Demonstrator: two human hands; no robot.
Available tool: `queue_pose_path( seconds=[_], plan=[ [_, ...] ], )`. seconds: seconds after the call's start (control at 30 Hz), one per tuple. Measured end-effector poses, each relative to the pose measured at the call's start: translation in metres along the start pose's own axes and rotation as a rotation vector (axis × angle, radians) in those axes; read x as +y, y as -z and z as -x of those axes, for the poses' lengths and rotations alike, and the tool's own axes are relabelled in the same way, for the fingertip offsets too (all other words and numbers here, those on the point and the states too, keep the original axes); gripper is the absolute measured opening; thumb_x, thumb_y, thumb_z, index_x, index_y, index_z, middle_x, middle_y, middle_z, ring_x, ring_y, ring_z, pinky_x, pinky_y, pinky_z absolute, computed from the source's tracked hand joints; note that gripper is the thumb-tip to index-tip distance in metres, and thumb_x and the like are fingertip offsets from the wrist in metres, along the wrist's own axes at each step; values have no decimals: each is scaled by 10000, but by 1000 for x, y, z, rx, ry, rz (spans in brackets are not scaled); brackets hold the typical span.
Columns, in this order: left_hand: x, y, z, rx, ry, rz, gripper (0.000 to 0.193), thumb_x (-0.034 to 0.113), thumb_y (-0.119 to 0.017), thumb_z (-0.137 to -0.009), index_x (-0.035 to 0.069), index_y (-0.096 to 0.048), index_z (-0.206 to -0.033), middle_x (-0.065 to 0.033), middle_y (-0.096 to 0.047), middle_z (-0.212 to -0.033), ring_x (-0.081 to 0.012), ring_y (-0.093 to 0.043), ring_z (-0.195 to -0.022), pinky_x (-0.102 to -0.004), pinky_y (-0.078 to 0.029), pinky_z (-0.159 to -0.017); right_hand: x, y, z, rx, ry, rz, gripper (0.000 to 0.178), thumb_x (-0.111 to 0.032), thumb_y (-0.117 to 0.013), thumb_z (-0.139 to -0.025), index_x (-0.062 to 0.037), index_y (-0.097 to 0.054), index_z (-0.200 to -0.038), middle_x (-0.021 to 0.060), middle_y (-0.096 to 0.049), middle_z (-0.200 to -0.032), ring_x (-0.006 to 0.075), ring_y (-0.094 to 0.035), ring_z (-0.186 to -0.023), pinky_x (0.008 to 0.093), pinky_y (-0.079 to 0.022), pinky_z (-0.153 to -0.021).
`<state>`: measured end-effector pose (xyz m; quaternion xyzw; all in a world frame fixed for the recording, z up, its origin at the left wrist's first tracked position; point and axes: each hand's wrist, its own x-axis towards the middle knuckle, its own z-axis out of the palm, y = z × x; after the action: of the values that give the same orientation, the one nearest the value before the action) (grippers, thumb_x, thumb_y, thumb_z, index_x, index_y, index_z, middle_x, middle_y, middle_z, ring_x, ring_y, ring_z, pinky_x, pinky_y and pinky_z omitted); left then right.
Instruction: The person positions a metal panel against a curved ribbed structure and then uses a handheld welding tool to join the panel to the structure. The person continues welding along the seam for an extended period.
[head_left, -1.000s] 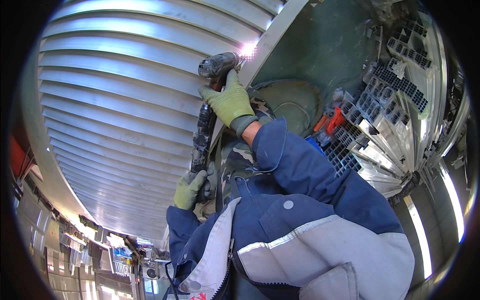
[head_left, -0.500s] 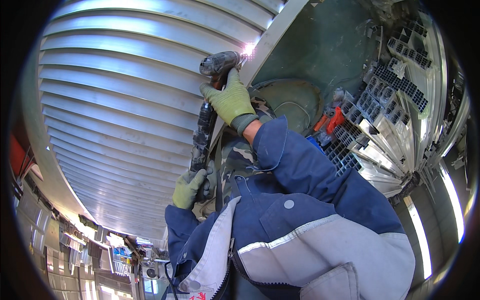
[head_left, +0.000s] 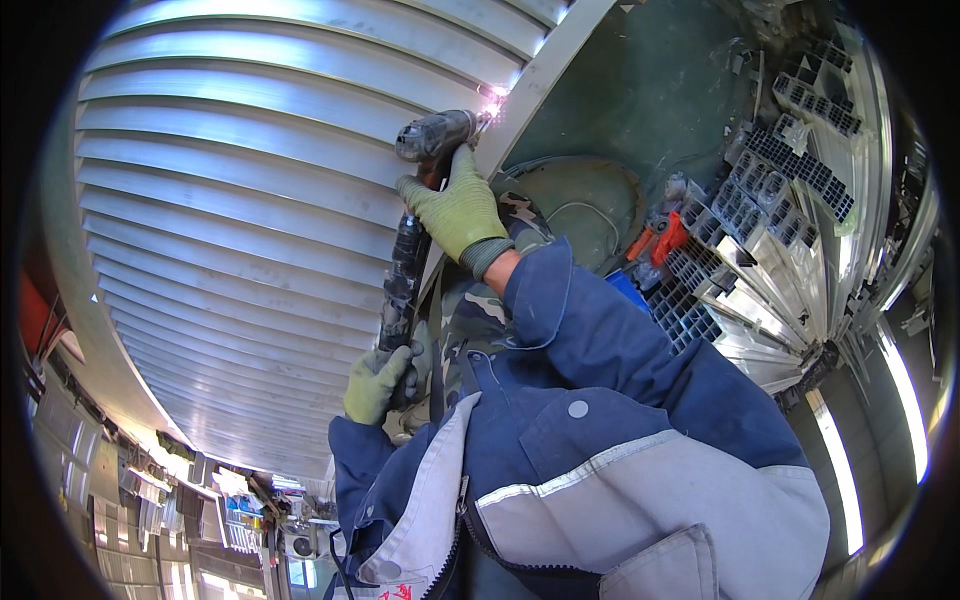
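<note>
the right hand, in a yellow-green glove, is wrapped round the upper part of a dark torch-like tool, just below its thick, tape-bound head. the left hand, gloved too, is closed on the tool's lower end (its fingers sit partly in shadow, so the exact hold is hard to read). the tool slants across a slatted metal panel, its head near the panel's edge bar. a small bright pinkish-white glow shows at the tip, where a slat meets the bar. the person wears a navy and grey jacket and camouflage trousers. well off to the right, an orange-red object lies beside stacked hollow metal profiles, their ends facing up.
</note>
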<state>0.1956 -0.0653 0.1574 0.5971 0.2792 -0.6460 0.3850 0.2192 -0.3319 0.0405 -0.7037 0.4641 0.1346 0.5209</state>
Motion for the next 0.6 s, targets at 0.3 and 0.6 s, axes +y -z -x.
queue_pose_path(
  seconds=[0.3,0.6],
  plan=[
    [2,-1,9,28,49,42,386,332,-766,-1053,2,-786,-1251,-11,-684,-783,-88,-609,-626,-261,-472,-580,-3,-1,9,-53,-52,-65,835,-421,-846,-934,61,-472,-1504,253,-760,-1180,401,-755,-1099,463,-594,-964],
    [-8,5,13,4,56,49,394,327,-763,-1062,-11,-775,-1265,-15,-680,-760,-92,-601,-612,-258,-455,-568,4,-8,19,-23,-19,-14,884,-446,-851,-942,68,-464,-1549,250,-782,-1163,378,-779,-1072,442,-607,-955]
  ],
)
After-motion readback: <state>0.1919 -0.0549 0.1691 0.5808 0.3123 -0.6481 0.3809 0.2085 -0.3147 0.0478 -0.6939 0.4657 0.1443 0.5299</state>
